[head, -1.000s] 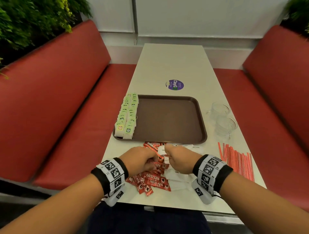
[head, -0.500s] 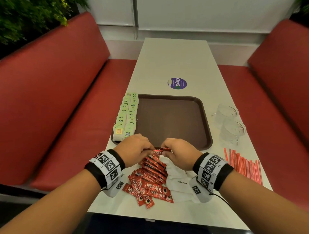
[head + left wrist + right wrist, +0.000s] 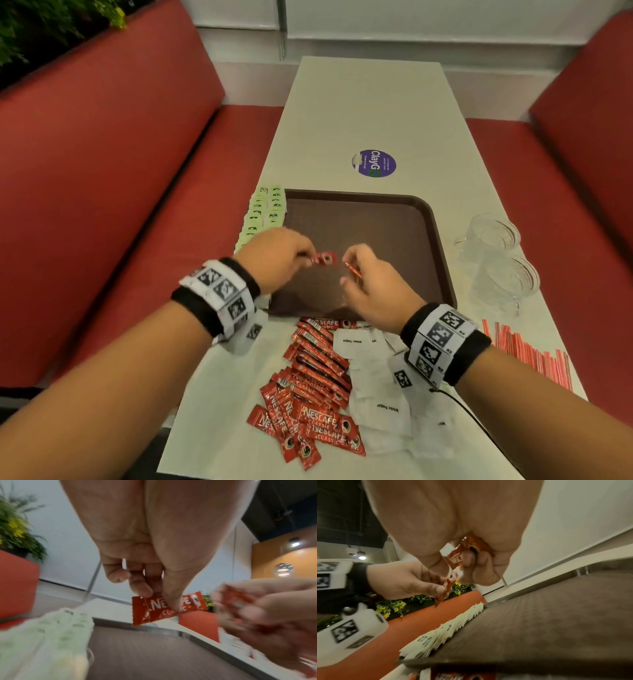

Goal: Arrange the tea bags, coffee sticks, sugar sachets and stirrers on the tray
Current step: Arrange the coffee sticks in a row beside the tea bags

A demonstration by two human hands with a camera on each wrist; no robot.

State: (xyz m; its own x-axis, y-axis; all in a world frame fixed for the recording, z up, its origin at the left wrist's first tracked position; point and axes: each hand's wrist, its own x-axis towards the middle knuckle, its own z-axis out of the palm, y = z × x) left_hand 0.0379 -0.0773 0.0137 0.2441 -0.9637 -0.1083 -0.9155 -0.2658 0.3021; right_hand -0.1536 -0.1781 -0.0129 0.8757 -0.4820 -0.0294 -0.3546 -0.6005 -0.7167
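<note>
Over the brown plastic tray, the left hand pinches one red Nescafé coffee stick; the right hand clutches more red sticks. Green tea bags line the tray's left edge; loose coffee sticks lie on the white desk.

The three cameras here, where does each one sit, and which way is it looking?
Head: worn on the head, looking down at the table, brown tray and loose sachets; shows both forearms, the left hand and the right hand.
Left wrist: under the left wrist, looking along the fingers pinching a coffee stick; the right hand shows blurred.
Right wrist: under the right wrist, looking along fingers holding coffee sticks; shows the left hand.
Shared: both wrist views show the tea bags lined along the tray's edge.
</note>
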